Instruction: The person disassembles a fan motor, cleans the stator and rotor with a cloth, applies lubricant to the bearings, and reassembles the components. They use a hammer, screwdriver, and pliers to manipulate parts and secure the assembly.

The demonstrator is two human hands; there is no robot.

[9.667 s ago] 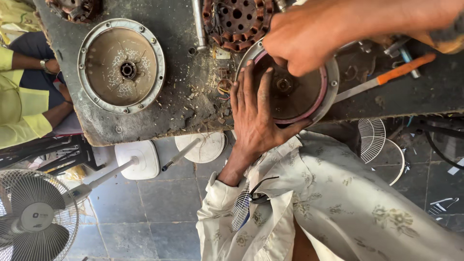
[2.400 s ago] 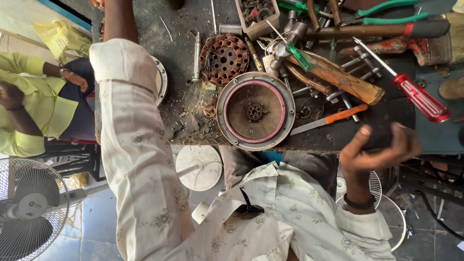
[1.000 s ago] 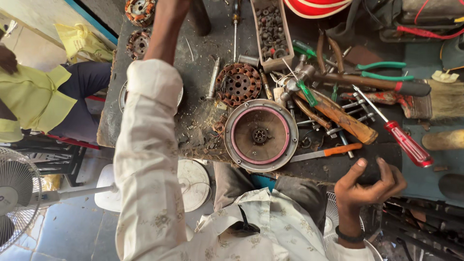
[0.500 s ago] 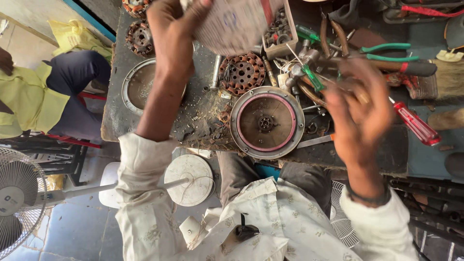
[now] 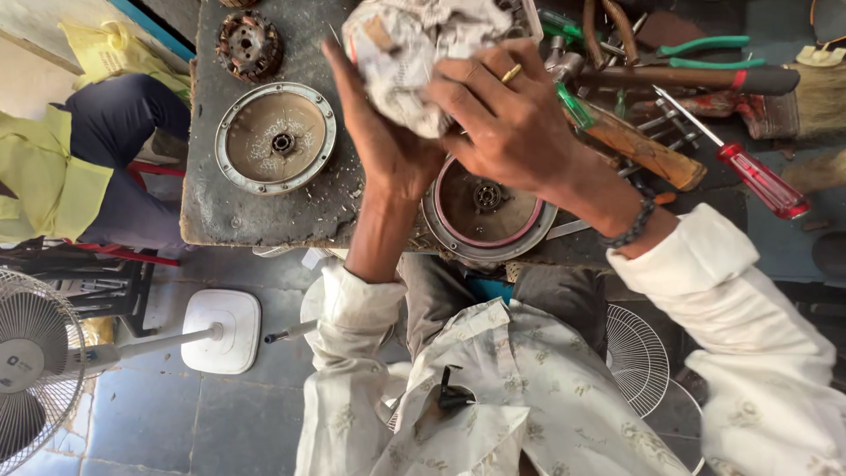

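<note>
Above the dark, grimy counter (image 5: pixel 264 220), a crumpled wad of whitish cloth (image 5: pixel 414 44) is gripped between both hands. The left hand (image 5: pixel 383 132) is closed against the wad from below and from its left side, the palm pressed to it, while the right hand (image 5: pixel 511 119) is clamped over it from the right, its fingers (image 5: pixel 476 75) curled onto the cloth (a yellow ring is worn on one of them). A dark beaded band (image 5: pixel 636 222) is seen at the right wrist.

Directly beneath the hands, at the near edge of the counter, a round metal motor cover (image 5: pixel 489 211) with a reddish inner ring is lying open side up; it is partly hidden by the wrists. A second round cover (image 5: pixel 276 138), dusty inside, is lying well to the left of it, and a rusty rotor-like part (image 5: pixel 249 44) is set beyond that one, near the far edge.

To the right, a heap of tools is spread: a red-handled screwdriver (image 5: pixel 762 181), a wooden handle (image 5: pixel 639 150) and green-handled pliers (image 5: pixel 705 48).

On the tiled floor (image 5: pixel 159 414) at the left, a white pedestal fan (image 5: pixel 35 370) is laid down beside its square base (image 5: pixel 220 330). Another person in a yellow shirt (image 5: pixel 44 172) is seated at the far left.
</note>
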